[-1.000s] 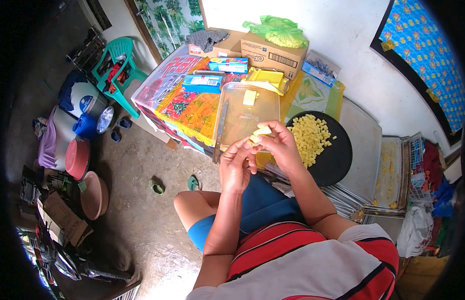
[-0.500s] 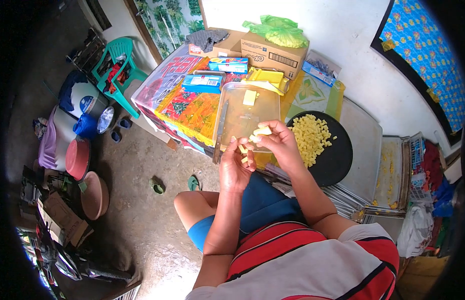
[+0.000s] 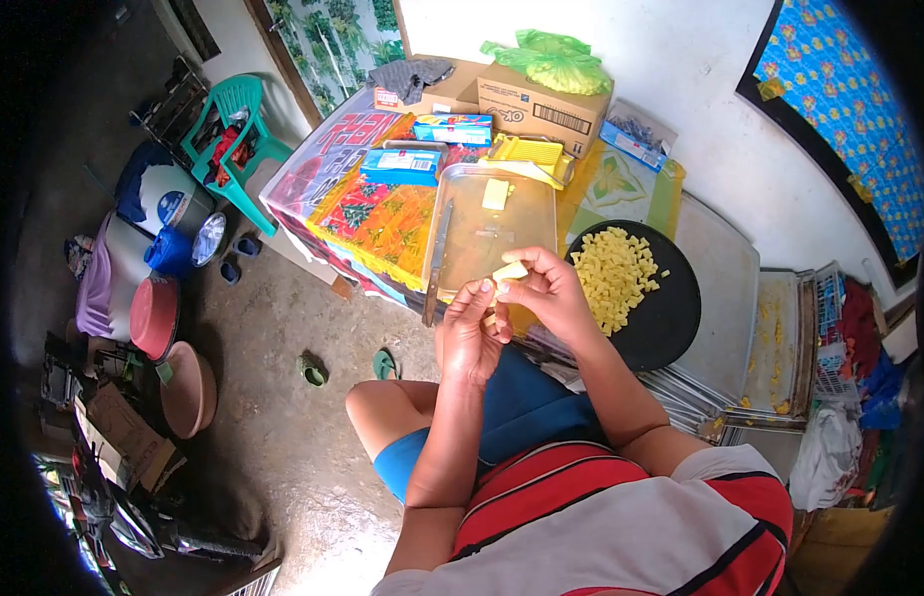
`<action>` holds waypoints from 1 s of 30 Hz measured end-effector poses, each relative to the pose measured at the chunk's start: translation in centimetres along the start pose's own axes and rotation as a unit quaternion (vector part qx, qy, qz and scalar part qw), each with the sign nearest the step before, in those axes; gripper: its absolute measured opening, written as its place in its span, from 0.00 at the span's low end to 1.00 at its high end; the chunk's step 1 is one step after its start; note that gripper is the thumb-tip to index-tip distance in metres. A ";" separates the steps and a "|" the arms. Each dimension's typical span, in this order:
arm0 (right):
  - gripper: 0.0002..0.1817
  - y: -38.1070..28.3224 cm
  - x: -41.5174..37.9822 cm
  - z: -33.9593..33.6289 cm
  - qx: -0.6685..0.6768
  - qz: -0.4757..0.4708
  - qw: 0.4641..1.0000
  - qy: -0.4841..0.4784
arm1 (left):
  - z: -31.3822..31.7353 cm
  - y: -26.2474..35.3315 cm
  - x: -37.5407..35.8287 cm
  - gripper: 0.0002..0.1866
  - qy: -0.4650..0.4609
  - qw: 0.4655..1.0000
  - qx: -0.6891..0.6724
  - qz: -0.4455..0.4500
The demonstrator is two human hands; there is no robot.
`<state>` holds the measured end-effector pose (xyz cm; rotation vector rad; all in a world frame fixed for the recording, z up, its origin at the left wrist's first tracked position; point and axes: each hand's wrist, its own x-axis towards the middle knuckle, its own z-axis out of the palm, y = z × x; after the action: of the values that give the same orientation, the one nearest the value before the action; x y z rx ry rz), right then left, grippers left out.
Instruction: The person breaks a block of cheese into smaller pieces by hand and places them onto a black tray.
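Both my hands, left (image 3: 469,333) and right (image 3: 546,290), pinch a yellow piece (image 3: 509,270) over the table edge, breaking it small; next, probably, bits go to the pan (image 3: 670,318).

Both hands (image 3: 511,308) pinch cheese strip (image 3: 509,270) (pale yellow) nr black plate (image 3: 670,308).

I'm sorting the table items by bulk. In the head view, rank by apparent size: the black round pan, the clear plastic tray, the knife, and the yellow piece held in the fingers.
1. Black round pan and clear plastic tray: look alike, no clear ranking.
2. Knife.
3. Yellow piece, pinched by the right hand, left hand beside it.
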<state>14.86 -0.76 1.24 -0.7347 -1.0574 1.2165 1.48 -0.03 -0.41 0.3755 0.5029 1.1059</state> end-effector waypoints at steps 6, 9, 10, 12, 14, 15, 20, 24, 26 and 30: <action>0.15 0.4 0.1 -0.6 -0.013 -0.010 1.000 0.009 | -0.2 0.4 0.0 0.08 0.004 0.999 -0.039 -0.011; 0.15 -0.3 0.0 -0.7 -0.019 0.014 1.000 0.011 | -0.4 0.3 0.0 0.09 0.007 0.999 -0.036 0.000; 0.14 -0.6 0.0 -0.7 -0.021 0.024 0.999 0.014 | -0.4 0.4 0.0 0.08 0.005 0.999 -0.035 -0.001; 0.14 -0.7 0.0 -0.7 -0.008 0.026 1.000 0.011 | -0.3 0.6 0.0 0.08 0.003 0.999 -0.046 -0.007; 0.14 -0.5 0.0 -0.9 -0.009 0.029 0.999 0.010 | 0.1 0.8 -0.2 0.07 0.004 0.997 -0.072 -0.016; 0.14 -0.3 0.0 -1.1 -0.016 0.030 0.999 0.011 | -0.2 0.7 -0.1 0.07 0.000 0.997 -0.072 -0.016; 0.14 -0.3 0.0 -0.8 -0.023 0.038 0.999 0.023 | -0.8 0.2 0.2 0.08 -0.001 0.999 -0.054 -0.002; 0.13 0.0 0.0 -1.0 -0.023 0.034 0.999 0.023 | -0.9 0.5 0.2 0.08 0.004 0.998 -0.064 -0.009; 0.13 0.0 0.1 -1.1 -0.027 0.030 0.999 0.021 | -1.1 0.5 0.4 0.09 -0.002 0.998 -0.068 -0.007; 0.13 0.0 0.1 -1.1 -0.022 0.032 0.999 0.024 | -0.6 0.4 0.3 0.11 0.032 0.997 -0.072 -0.015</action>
<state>15.87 -0.61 0.91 -0.8327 -1.0304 1.2279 0.97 0.46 -0.82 0.2060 0.4798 1.1199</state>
